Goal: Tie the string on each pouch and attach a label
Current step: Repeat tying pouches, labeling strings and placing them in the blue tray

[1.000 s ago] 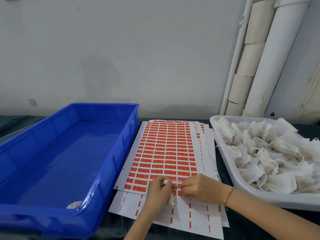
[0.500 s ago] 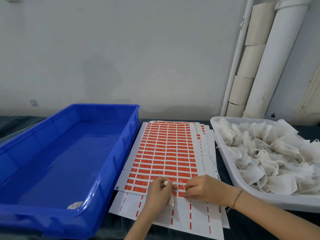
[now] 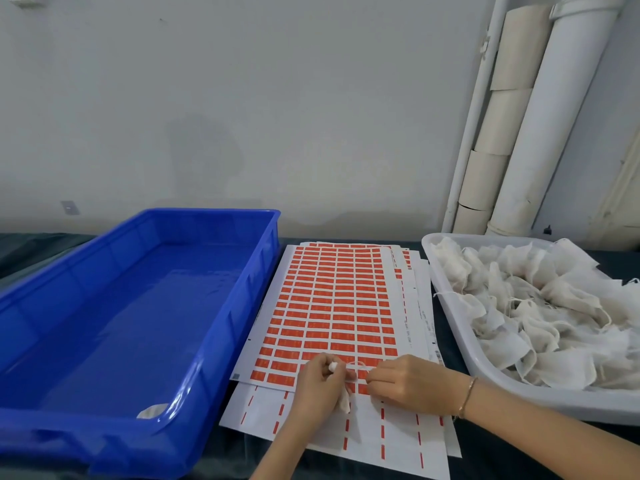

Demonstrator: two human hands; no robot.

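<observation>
Since the frame one second ago, the right hand has been drawn slightly away from the left hand, and the loop of string between them has been pulled a little wider. The pouch, a small white fabric bag, is held just above the near end of the label sheet. Its gathered neck is gripped by the curled fingers of the left hand and its body hangs down below that hand. The string is pinched at its far end by the thumb and fingers of the right hand, on whose wrist a thin bracelet is worn. The label sheet, covered in rows of orange-red labels, is laid on top of several other sheets. One of these, the stripped sheet, is marked only with red dashes and is exposed at the near edge. To the left of the sheets a blue crate is placed on the dark surface, and a single white pouch is seen in its near right corner. To the right, a white tray is filled with a heap of pouches with loose strings. Behind the tray, white pipes and pale rolls are stood against the grey wall.
</observation>
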